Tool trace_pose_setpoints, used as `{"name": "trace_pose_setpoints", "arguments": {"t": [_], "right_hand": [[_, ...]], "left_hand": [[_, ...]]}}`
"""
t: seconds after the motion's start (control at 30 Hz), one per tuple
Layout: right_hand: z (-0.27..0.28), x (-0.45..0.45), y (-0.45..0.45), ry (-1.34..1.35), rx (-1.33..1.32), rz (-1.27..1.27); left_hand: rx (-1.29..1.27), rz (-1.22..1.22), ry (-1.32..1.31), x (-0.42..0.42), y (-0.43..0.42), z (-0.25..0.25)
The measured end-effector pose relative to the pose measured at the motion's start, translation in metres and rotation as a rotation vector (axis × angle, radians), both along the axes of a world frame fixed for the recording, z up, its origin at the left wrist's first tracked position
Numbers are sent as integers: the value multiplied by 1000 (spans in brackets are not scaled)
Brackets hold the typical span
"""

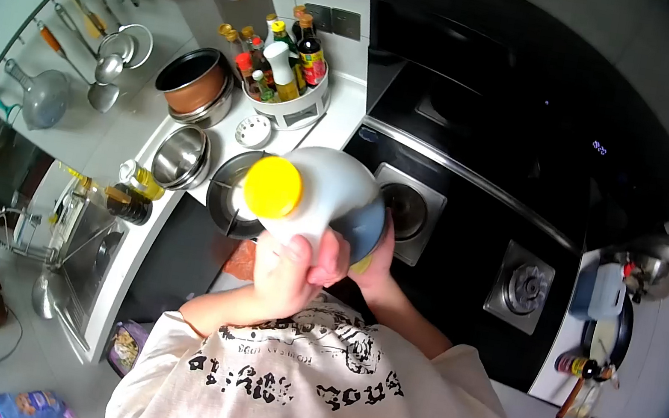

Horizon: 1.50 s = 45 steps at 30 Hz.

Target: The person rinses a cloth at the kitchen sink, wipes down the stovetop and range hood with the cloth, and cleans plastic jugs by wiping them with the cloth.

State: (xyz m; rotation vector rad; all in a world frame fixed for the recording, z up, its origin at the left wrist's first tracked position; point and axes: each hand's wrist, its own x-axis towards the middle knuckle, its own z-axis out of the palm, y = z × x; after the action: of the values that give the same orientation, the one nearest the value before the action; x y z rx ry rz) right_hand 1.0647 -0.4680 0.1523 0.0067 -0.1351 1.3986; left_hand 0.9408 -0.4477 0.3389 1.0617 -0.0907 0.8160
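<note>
Left hand: fingers wrapped round jug
Right hand: beside bowl, fingers mostly hidden, grip can't be made out
Pan: partly covered by jug

Bunch of utensils hanging off a rail, upper left. Left of top centre, a white caddy crammed with sauce bottles, brown pot near it. There's a burner right of centre, plus a blue packet, bottom left.

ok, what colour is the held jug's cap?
Yellow; the cap shows best in the head view.
</note>
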Motion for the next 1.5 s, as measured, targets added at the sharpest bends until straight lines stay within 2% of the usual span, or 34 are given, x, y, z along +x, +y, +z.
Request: {"name": "trace_pose_setpoints", "arguments": {"t": [0.03,0.1,0.13,0.23,0.3,0.33,0.37,0.5,0.63,0.7,0.73,0.87,0.9,0.97,1.0,1.03,1.1,1.13,1.17,1.2,1.23,1.33,1.37,1.43,1.5], "right_hand": [[1,-3,2,-32,100,34],[15,-14,-17,-867,-43,-397],[5,-17,-21,-1026,-84,-449],[9,6,-23,-451,-31,-167],[8,24,-23,-225,-69,-209],[1,36,-20,25,60,-174],[-6,48,-25,3,66,-204],[24,71,-43,-83,6,-376],[56,69,-51,-129,-151,-557],[62,66,-52,-167,-218,-603],[75,63,-52,-159,-141,-600],[126,52,-54,-83,-351,-557],[139,50,-58,-197,-309,-494],[165,44,-70,-424,-237,-367],[188,36,-75,-432,-374,-344],[197,37,-80,-502,-298,-283],[195,40,-86,-774,-266,-380],[196,46,-93,-798,-304,-375],[197,50,-98,-821,-345,-367],[192,48,-95,-826,-395,-550],[189,49,-97,-851,-446,-596],[176,60,-116,-909,-602,-733],[171,62,-122,-904,-622,-758],[161,67,-135,-888,-663,-807],[149,72,-146,-820,-732,-846]], "left_hand": [[-21,-17,-29,2,0,5],[8,-2,-13,9,-4,13],[-22,7,-11,11,-5,15],[-117,93,29,15,4,10],[-98,142,101,19,7,8],[-112,126,90,22,8,5],[-126,110,81,24,8,3],[-178,109,48,37,8,13],[-48,152,96,56,-5,47],[-62,182,132,67,-7,67],[-44,176,161,69,-5,79],[-6,142,214,77,11,139],[60,118,199,78,17,156],[238,321,184,90,32,185],[211,217,120,96,48,202],[208,211,71,104,59,219],[240,217,4,126,84,243],[262,210,17,138,98,256],[291,198,-2,153,121,266],[258,153,13,168,140,275],[228,107,25,184,158,285],[338,193,53,235,200,299],[398,252,84,249,209,298],[357,269,137,276,227,300],[339,219,77,301,251,294]]}}
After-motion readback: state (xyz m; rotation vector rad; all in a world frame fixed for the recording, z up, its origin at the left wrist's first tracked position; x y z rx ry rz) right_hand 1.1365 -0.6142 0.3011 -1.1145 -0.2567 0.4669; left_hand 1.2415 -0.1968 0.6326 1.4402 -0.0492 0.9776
